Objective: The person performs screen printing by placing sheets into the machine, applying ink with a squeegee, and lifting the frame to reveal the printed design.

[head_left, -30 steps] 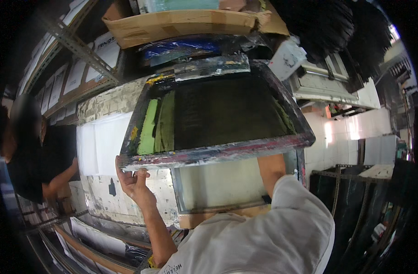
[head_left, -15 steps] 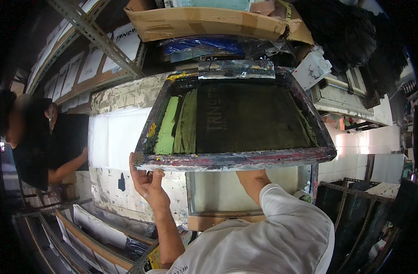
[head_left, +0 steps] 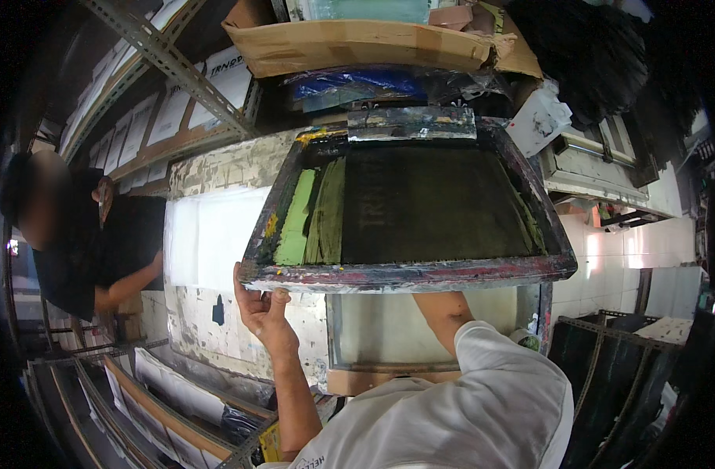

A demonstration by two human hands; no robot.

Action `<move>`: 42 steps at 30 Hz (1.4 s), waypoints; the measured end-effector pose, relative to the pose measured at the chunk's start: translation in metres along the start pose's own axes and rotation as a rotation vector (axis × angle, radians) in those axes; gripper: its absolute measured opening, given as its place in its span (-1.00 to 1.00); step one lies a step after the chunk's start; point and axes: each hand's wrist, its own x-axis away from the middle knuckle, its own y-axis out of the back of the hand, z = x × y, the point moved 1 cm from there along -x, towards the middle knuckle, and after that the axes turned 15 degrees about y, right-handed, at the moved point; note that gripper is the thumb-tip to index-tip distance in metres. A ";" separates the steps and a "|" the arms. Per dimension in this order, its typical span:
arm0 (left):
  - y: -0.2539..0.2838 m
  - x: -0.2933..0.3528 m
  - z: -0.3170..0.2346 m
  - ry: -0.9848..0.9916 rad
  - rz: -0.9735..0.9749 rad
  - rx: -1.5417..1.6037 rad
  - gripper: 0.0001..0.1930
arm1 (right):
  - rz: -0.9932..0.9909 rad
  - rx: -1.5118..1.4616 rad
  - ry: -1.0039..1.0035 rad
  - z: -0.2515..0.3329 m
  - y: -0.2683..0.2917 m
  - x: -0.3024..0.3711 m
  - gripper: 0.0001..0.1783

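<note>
The left hand (head_left: 270, 319) is bent round the near left corner of a framed screen (head_left: 420, 275), fingers against the corner and thumb under the near edge. The right forearm (head_left: 445, 313) passes beneath that edge, hiding the right hand, so its grip cannot be told. The screen lies ahead of the person, its near edge raised over a pale panel (head_left: 404, 332), its far edge at a paint-smeared clamp bar (head_left: 411, 123). Its mesh (head_left: 443, 205) is dark, with a bright green strip (head_left: 296, 215) along the left side; the rim is crusted with paint.

Left of the screen, white sheets (head_left: 217, 242) lie on a worn, blotched table (head_left: 187, 324). Farther left is another person in black (head_left: 127, 246), one forearm reaching toward the table. Beyond the clamp bar lie blue plastic (head_left: 357, 84) and a torn cardboard box (head_left: 365, 47). A stained white container (head_left: 539, 121) stands at the far right; a dark rack (head_left: 607, 363) occupies the near right.
</note>
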 end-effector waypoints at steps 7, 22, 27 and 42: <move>0.001 0.004 -0.003 0.029 0.007 0.056 -0.17 | -0.094 -0.120 -0.071 -0.011 0.004 -0.041 -0.62; -0.011 -0.013 -0.009 -0.065 0.111 0.118 -0.22 | -0.681 -0.477 -0.036 -0.029 0.329 0.078 -0.63; -0.006 -0.010 -0.013 -0.039 0.071 0.098 -0.26 | -0.423 0.603 -0.029 0.033 0.348 0.217 -0.76; -0.016 -0.017 -0.019 -0.064 0.094 0.264 -0.21 | -0.242 0.933 0.006 0.026 0.301 0.265 -0.12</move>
